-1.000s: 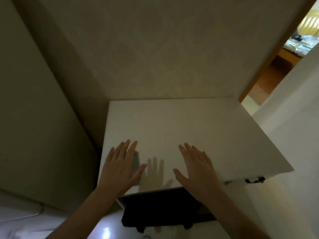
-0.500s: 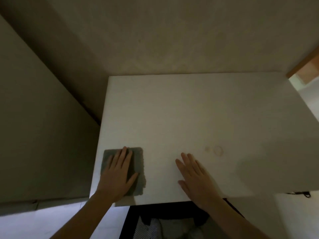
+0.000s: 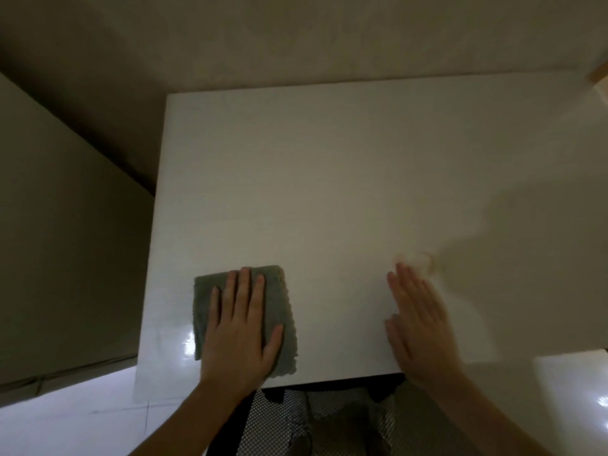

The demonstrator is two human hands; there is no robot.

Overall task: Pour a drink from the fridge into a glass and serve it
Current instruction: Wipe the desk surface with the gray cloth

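A white table (image 3: 345,179) fills the middle of the head view in dim light. My left hand (image 3: 240,327) lies flat, fingers spread, on a folded grey cloth (image 3: 286,324) near the table's front left. My right hand (image 3: 418,320) rests flat on the bare tabletop to the right, blurred, holding nothing. Just past its fingertips a faint ring-shaped stain (image 3: 422,260) marks the surface. No fridge, drink or glass is in view.
A beige wall (image 3: 296,37) stands behind the table and a tall pale panel (image 3: 65,241) to its left. Below the front edge sits a dark mesh chair seat (image 3: 329,422). Glossy white floor (image 3: 65,419) shows at bottom left and right.
The view has tilted down and moved closer, so the table looks larger. The grey cloth under my left hand has come fully into sight. My right hand has shifted slightly toward the stain.
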